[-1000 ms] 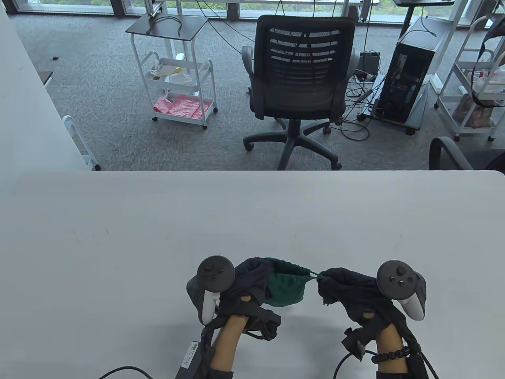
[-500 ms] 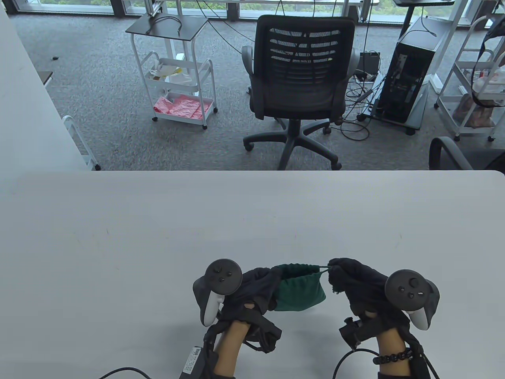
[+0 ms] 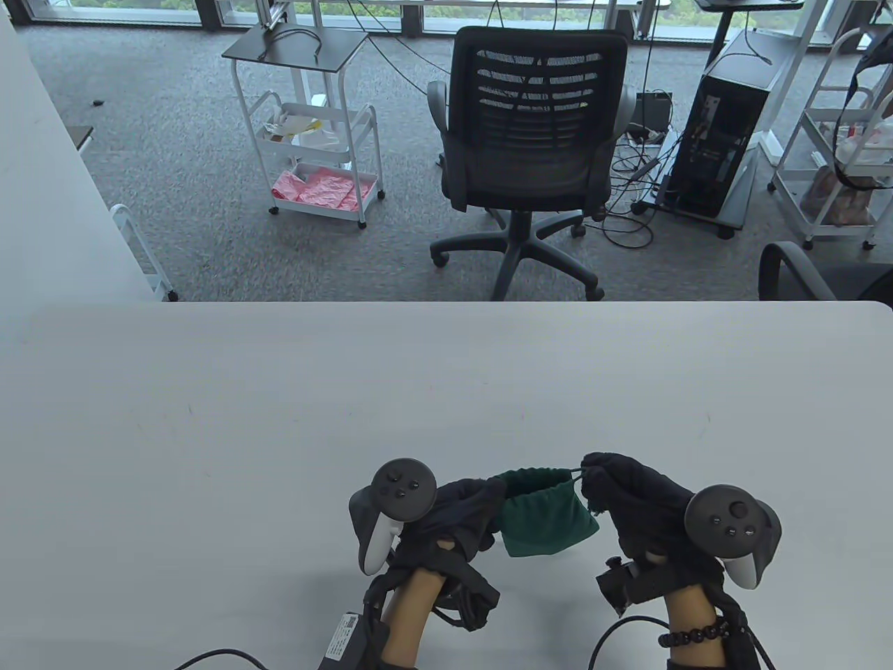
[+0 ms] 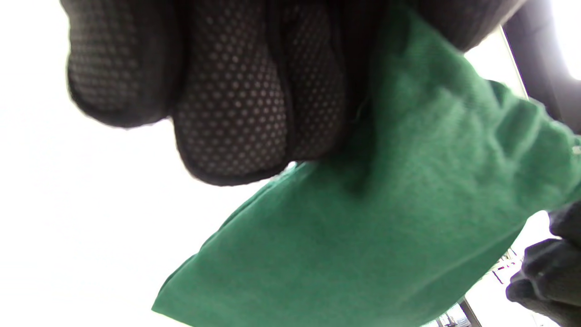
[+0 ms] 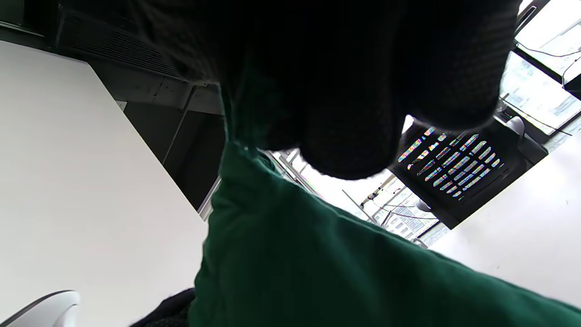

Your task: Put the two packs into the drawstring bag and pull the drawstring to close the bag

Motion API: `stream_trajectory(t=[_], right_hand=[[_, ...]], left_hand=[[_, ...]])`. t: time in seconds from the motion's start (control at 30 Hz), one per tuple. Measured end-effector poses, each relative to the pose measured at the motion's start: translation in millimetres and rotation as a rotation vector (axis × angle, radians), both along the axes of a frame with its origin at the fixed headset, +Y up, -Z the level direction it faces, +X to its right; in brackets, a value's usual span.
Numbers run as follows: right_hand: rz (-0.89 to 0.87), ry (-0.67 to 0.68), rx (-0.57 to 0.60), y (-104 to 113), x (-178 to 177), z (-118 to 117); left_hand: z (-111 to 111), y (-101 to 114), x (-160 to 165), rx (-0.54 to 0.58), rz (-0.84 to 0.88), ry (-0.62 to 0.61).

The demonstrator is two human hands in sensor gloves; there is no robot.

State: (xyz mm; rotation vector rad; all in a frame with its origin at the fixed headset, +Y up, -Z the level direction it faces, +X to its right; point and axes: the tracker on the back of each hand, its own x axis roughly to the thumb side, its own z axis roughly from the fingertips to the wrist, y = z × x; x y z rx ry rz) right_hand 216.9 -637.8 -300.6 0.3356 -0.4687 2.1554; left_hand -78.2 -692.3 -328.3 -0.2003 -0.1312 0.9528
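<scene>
Left hand point(image 4: 236, 86) grip pinches green drawstring bag point(image 4: 363, 236) at upper edge; other gloved fingers point(image 4: 544, 272) lower right.

1. Table view sits high up on the person's side, tilted down and forward: the white table point(image 3: 279, 419) fills the lower half of the frame, the office chair point(image 3: 530, 139) and floor take the upper half. Both hands come in at the bottom edge, pretty far from the lens.
2. Left wrist view is super close and looks upward from under the left hand point(image 4: 218, 86), whose fingers hang from the top edge.
3. Right wrist view is just as close, tilted, looking out past the right hand point(image 5: 345, 81) toward the chair back.
4. All three share the green drawstring bag point(image 3: 548, 513); the chair shows in the table and right wrist views.
</scene>
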Motion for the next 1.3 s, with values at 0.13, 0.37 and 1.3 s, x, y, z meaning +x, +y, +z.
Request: stream_trajectory(t=[0.13,0.37,1.3], right_hand=[[-0.01,-0.003,-0.009,-1,1,0],[0.003,-0.016,-0.003,0,1,1],[0.022,-0.021,0.023,3,3,4]], left_hand=[[0,1,0,0.007,-0.004,0.001],[-2,-1,4,-0.012,-0.013,-0.018],[17,42,24,0.453,-0.146,-0.176]])
